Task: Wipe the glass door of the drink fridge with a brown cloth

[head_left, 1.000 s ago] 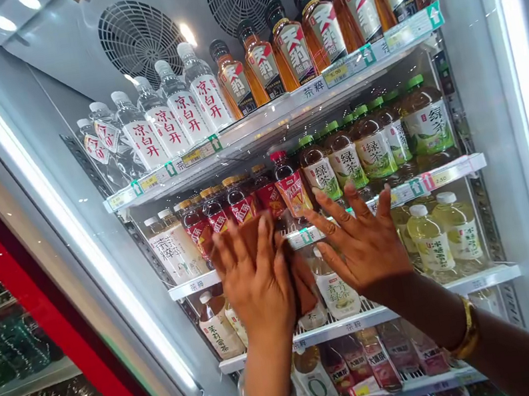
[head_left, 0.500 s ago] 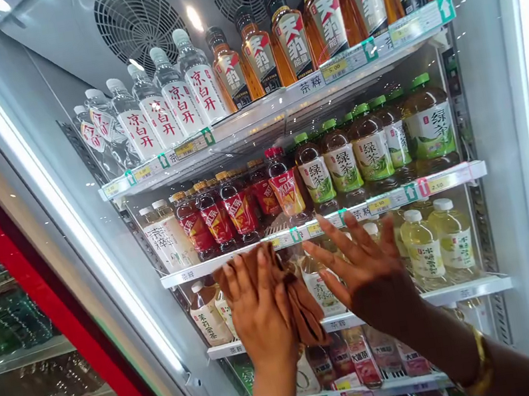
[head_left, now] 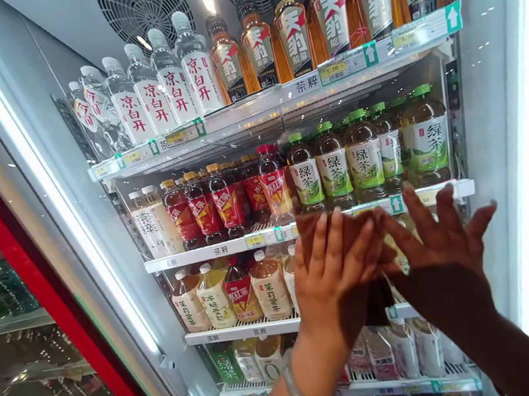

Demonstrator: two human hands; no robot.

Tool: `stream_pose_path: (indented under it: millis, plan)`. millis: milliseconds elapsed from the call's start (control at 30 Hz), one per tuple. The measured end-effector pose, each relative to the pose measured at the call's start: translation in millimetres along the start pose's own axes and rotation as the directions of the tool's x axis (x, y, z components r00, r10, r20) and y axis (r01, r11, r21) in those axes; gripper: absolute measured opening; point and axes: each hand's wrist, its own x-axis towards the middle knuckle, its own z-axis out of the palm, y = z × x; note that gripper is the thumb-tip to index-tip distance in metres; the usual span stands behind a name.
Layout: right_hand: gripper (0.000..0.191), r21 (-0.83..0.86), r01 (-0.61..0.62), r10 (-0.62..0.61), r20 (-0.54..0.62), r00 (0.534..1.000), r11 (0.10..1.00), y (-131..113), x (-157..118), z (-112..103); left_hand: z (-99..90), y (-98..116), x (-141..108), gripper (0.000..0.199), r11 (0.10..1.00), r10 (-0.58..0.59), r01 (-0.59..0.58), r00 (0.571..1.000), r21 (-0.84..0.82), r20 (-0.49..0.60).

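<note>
Before fridge (head_left: 89,210) | left hand (head_left: 327,282) holds cloth (head_left: 376,301), farther right than earlier | right hand (head_left: 439,256) spread wide | shelves (head_left: 232,247) hold bottles (head_left: 308,177)

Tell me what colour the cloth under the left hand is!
The cloth is brown; it shows best in the head view.

Cloth (head_left: 307,230) was plain brown. Bracelet (head_left: 298,394) was pale greyish white. Water bottles (head_left: 178,97) were clear, with white caps and red lettering on white labels. Amber bottles (head_left: 294,34) carried black caps and silver labels marked in red and black. Tea bottles (head_left: 334,166) showed green caps, white-and-green labels, black lettering. Red-labelled bottles (head_left: 203,213) had orange caps. Price tags (head_left: 333,70) were yellow; arrow markers (head_left: 371,53) were white on green. Fan grille (head_left: 144,5) showed dark ring-and-spoke pattern. Door frame (head_left: 60,303) was red.
</note>
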Motion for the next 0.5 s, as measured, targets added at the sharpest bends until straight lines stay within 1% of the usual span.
stream_pose_path:
  millis: [67, 100, 133, 200, 233, 267, 333, 400, 467, 500]
  plan:
    - [0.043, 0.031, 0.011, -0.012, 0.033, 0.999, 0.999, -10, -13, 3, -2.5, -9, -28, 0.061, 0.998, -0.059, 0.059, 0.998, -0.005, 0.029]
    - [0.045, 0.052, 0.016, -0.018, 0.041, 0.999, 0.999, -16, -15, 4, -5.1, -18, -35, 0.062, 0.994, -0.112, 0.112, 0.993, 0.010, 0.026]
    - [0.046, 0.072, 0.020, -0.022, 0.035, 0.999, 0.997, -20, -12, 5, -7.8, -29, -36, 0.064, 0.988, -0.156, 0.156, 0.988, 0.022, 0.013]
    - [0.048, 0.088, 0.042, -0.043, 0.005, 0.999, 0.995, -22, 1, 5, -11.3, -43, -22, 0.065, 0.974, -0.225, 0.225, 0.974, 0.033, -0.024]
    - [0.049, 0.080, 0.059, -0.059, -0.010, 0.998, 0.995, -18, 10, 4, -11.2, -45, -10, 0.065, 0.971, -0.235, 0.236, 0.971, 0.029, -0.038]
    - [0.049, 0.066, 0.072, -0.071, -0.022, 0.997, 0.995, -11, 19, 2, -9.8, -42, 5, 0.063, 0.973, -0.230, 0.231, 0.972, 0.020, -0.046]
    - [0.047, 0.020, 0.067, -0.067, -0.007, 0.998, 0.998, 10, 34, -7, -3.2, -21, 35, 0.060, 0.986, -0.165, 0.165, 0.985, -0.005, -0.042]
    - [0.044, -0.043, 0.005, -0.004, 0.026, 1.000, 0.999, 34, 39, -18, 6.2, 11, 59, 0.057, 0.997, -0.065, 0.064, 0.997, -0.036, -0.031]
    - [0.048, -0.094, -0.081, 0.086, 0.052, 0.995, 0.992, 55, 31, -30, 15.8, 46, 69, 0.056, 0.998, -0.003, 0.003, 1.000, -0.059, 0.010]
    - [0.052, -0.125, -0.091, 0.098, 0.055, 0.994, 0.988, 64, 22, -34, 20.0, 62, 68, 0.055, 0.998, 0.010, -0.008, 1.000, -0.066, 0.028]
